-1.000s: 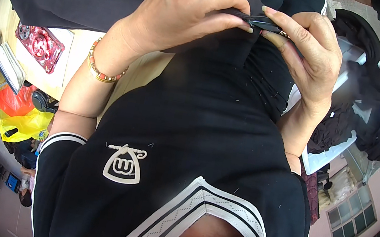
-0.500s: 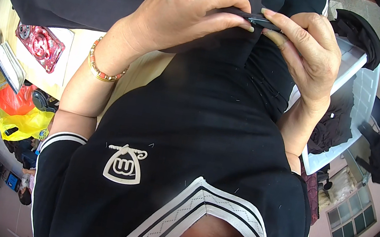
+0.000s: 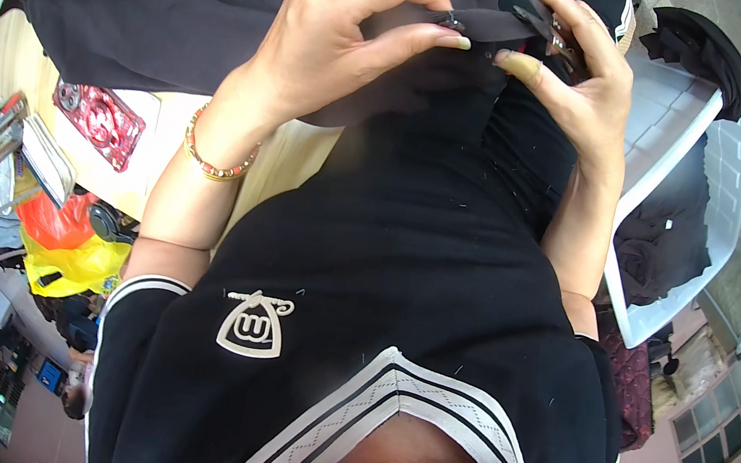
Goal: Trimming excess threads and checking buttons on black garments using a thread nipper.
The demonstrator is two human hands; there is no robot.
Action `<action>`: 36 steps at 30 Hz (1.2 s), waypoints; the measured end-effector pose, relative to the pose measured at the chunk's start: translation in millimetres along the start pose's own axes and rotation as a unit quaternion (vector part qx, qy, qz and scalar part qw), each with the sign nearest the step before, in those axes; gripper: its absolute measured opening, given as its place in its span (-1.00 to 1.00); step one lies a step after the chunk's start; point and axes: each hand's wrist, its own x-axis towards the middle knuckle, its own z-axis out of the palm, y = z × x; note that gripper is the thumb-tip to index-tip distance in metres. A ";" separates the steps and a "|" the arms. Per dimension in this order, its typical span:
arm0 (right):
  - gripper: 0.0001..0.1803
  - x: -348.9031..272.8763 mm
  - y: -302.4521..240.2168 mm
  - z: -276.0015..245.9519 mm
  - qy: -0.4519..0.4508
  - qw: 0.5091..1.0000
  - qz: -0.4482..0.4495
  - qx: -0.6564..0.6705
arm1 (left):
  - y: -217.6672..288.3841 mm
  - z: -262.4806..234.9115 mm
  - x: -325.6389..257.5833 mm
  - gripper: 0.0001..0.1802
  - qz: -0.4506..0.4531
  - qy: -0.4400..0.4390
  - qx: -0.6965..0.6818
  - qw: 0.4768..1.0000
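My left hand [image 3: 324, 45] is closed in a pinch on the edge of a dark grey-black cloth [image 3: 183, 0], with a small dark piece at its fingertips. The cloth spreads from there over the table to the left, and a narrow strip of it runs toward my right hand. My right hand [image 3: 593, 92] has its thumb and forefinger spread, and a small dark tool with a metallic glint [image 3: 555, 41] sits inside its grip. The tool's kind is partly hidden by the fingers. The strip's right end meets the tool near the fingers.
A pale wooden table [image 3: 290, 153] lies under the cloth, with a red patterned phone case [image 3: 102, 125] on it. To the right stands a translucent plastic bin [image 3: 637, 323] holding dark cloth [image 3: 654, 252]. Red and yellow plastic bags [image 3: 77, 264] hang at the left.
My hands have moved apart slightly and my right thumb and forefinger have spread. The cloth strip now stretches between the hands, and the tool has shifted upward in my right hand.
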 end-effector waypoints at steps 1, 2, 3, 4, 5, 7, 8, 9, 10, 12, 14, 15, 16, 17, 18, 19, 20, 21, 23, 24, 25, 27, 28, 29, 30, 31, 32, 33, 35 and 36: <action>-0.51 2.0 -3.0 4.7 0.028 0.999 0.004 0.023 | -0.7 0.2 -0.3 -0.83 0.004 -0.008 0.002 1.000; -0.59 5.4 -11.1 -9.2 -0.010 1.000 -0.016 -0.009 | -1.5 0.5 -0.5 -0.82 0.008 -0.001 0.008 1.000; -0.59 7.7 -16.2 -15.6 -0.002 1.000 -0.011 -0.008 | -1.1 1.8 0.2 -0.82 0.014 0.005 0.011 1.000; -0.62 8.5 -19.7 -19.9 -0.015 1.000 -0.022 -0.013 | -1.2 3.7 1.6 -0.82 0.017 -0.004 0.010 1.000; -0.65 6.8 -20.9 -22.2 -0.029 0.999 -0.031 -0.019 | -1.8 6.1 3.3 -0.82 0.028 0.000 0.008 1.000; -0.61 2.8 -1.4 -18.3 -0.043 0.996 -0.072 -0.018 | -0.4 5.0 2.0 -0.81 0.033 0.003 0.016 0.999; -0.56 0.8 5.9 -16.7 -0.059 0.992 -0.112 -0.023 | 0.7 3.5 1.1 -0.81 0.032 -0.001 0.025 0.999; -0.56 -0.8 7.0 -17.3 -0.059 0.992 -0.111 -0.021 | 1.0 2.9 0.6 -0.81 0.032 -0.002 0.031 0.999; -0.58 -1.8 7.5 -17.8 -0.079 0.991 -0.105 -0.019 | 1.6 2.5 0.5 -0.81 0.030 -0.004 0.031 0.999; -0.60 -2.3 7.7 -18.2 -0.099 0.990 -0.098 -0.017 | 3.2 2.1 1.9 -0.81 0.056 -0.006 0.078 0.995; -0.60 -1.5 7.3 -18.9 -0.111 0.986 -0.125 -0.026 | 3.4 1.7 3.2 -0.81 0.064 -0.012 0.079 0.995; -0.60 -1.4 6.5 -18.8 -0.112 0.986 -0.124 -0.025 | 3.7 1.5 3.3 -0.80 0.072 -0.018 0.083 0.994; -0.59 -1.1 5.5 -18.5 -0.118 0.985 -0.125 -0.030 | 3.8 1.1 3.3 -0.80 0.070 -0.018 0.082 0.994; -0.59 -0.9 4.7 -18.1 -0.124 0.984 -0.126 -0.034 | 3.9 0.7 3.3 -0.80 0.071 -0.020 0.081 0.994; -0.59 -0.4 4.0 -17.4 -0.125 0.984 -0.125 -0.033 | 3.9 0.1 3.1 -0.80 0.072 -0.023 0.080 0.994; -0.58 0.1 3.5 -16.7 -0.128 0.983 -0.129 -0.030 | 3.6 -0.5 2.8 -0.80 0.070 -0.022 0.080 0.994; -0.58 0.5 3.1 -16.1 -0.131 0.982 -0.133 -0.026 | 3.2 -1.0 2.4 -0.81 0.074 -0.028 0.081 0.994; -0.58 0.8 2.5 -15.9 -0.133 0.982 -0.132 -0.025 | 2.6 -1.4 2.1 -0.81 0.078 -0.034 0.082 0.993; -0.59 0.5 1.2 -15.7 -0.130 0.982 -0.135 -0.030 | 1.0 -1.7 2.7 -0.81 0.086 -0.040 0.085 0.992; -0.59 0.2 1.0 -15.7 -0.132 0.982 -0.134 -0.029 | 0.6 -1.6 2.9 -0.81 0.096 -0.048 0.088 0.990; -0.59 -0.2 1.1 -16.0 -0.132 0.982 -0.130 -0.035 | 0.8 -1.7 3.1 -0.81 0.094 -0.047 0.088 0.991; -0.60 -0.5 0.9 -16.7 -0.134 0.982 -0.125 -0.040 | 1.3 -1.7 3.5 -0.81 0.075 -0.072 0.084 0.991; -0.59 1.2 -1.0 -15.3 -0.128 0.980 -0.142 -0.051 | -9.6 4.8 3.5 -0.81 0.072 -0.069 0.087 0.991; -0.59 2.8 -2.9 -14.1 -0.123 0.978 -0.158 -0.061 | -31.1 18.3 5.3 -0.83 0.199 0.035 0.041 0.979; -0.59 3.7 -3.5 -14.4 -0.124 0.978 -0.158 -0.061 | -38.2 25.2 11.1 -0.84 0.322 0.136 -0.008 0.937; -0.58 4.6 -4.2 -14.7 -0.122 0.976 -0.168 -0.069 | -41.8 26.7 9.3 -0.84 0.321 0.137 -0.008 0.937; -0.58 5.3 -5.2 -14.7 -0.119 0.974 -0.179 -0.078 | -45.1 27.7 7.2 -0.85 0.322 0.136 -0.008 0.937; -0.58 5.6 -6.8 -15.0 -0.120 0.973 -0.179 -0.078 | -45.6 28.0 7.8 -0.85 0.324 0.135 -0.009 0.936; -0.57 5.8 -9.7 -14.7 -0.111 0.970 -0.191 -0.101 | -45.7 28.2 8.6 -0.86 0.321 0.131 -0.014 0.938; -0.57 6.0 -9.5 -14.4 -0.112 0.970 -0.192 -0.100 | -45.4 27.8 8.6 -0.86 0.318 0.125 -0.018 0.940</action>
